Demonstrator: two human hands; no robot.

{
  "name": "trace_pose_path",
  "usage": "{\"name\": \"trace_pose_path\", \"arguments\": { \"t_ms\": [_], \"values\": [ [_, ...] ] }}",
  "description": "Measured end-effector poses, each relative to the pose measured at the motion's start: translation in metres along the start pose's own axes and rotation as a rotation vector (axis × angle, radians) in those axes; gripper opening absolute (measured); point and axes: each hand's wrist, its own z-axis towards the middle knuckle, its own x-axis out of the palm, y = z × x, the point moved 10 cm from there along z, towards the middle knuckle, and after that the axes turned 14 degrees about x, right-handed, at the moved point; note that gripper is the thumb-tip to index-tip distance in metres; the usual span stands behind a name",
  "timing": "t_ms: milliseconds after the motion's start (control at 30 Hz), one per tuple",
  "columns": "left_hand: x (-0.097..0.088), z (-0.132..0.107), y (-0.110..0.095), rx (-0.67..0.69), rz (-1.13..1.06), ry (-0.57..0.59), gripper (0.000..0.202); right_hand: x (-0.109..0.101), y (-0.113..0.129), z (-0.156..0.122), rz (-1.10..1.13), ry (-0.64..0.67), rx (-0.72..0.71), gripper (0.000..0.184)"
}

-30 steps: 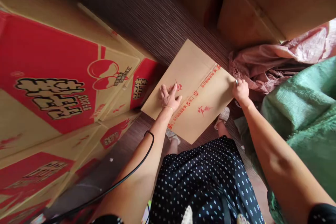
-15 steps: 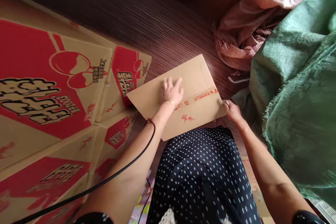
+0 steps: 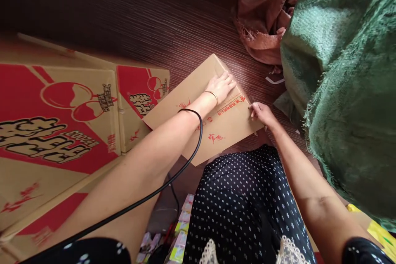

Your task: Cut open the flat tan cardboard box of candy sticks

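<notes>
A plain brown cardboard box (image 3: 198, 90) with red print and a taped seam lies on the dark striped floor in front of me. My left hand (image 3: 223, 84) rests flat on its top near the far right corner, fingers stretched out. My right hand (image 3: 259, 111) grips the box's right edge with fingers curled over it. A thin bracelet sits on my left wrist, and a black cable (image 3: 173, 181) drapes over my left forearm.
Red-and-tan printed cartons (image 3: 62, 119) are stacked at the left, one touching the box. A green woven sack (image 3: 346, 90) and a pinkish sack (image 3: 262, 12) stand at the right. Small colourful packets (image 3: 182, 231) lie on the floor by my dotted skirt.
My left hand slid across the box top from its middle toward the far right corner. My right hand stayed on the right edge. The view tilted down and the box shifted nearer.
</notes>
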Motion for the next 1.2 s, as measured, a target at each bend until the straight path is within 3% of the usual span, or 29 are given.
{"name": "trace_pose_path", "arguments": {
  "t_ms": [100,200,300,500,700,1200],
  "values": [
    [-0.006,-0.002,-0.003,-0.013,0.026,-0.016,0.046,-0.003,0.035,0.003,-0.247,-0.103,-0.143,0.028],
    [-0.012,0.002,-0.004,-0.021,-0.009,-0.051,0.041,-0.003,0.069,0.009,-0.511,-0.194,-0.258,0.029],
    [-0.015,0.009,-0.002,-0.039,-0.005,-0.037,0.039,-0.002,0.087,0.017,-0.727,-0.259,-0.331,0.030],
    [-0.017,0.020,0.002,-0.052,-0.044,-0.050,0.039,0.003,0.089,0.026,-0.864,-0.220,-0.414,0.035],
    [-0.011,0.023,0.004,-0.091,-0.061,-0.073,0.028,0.004,0.094,0.035,-0.988,-0.207,-0.386,0.040],
    [-0.018,0.020,0.003,-0.073,-0.068,-0.048,0.034,0.004,0.091,0.015,-1.144,-0.260,-0.296,0.048]
  ]
}}
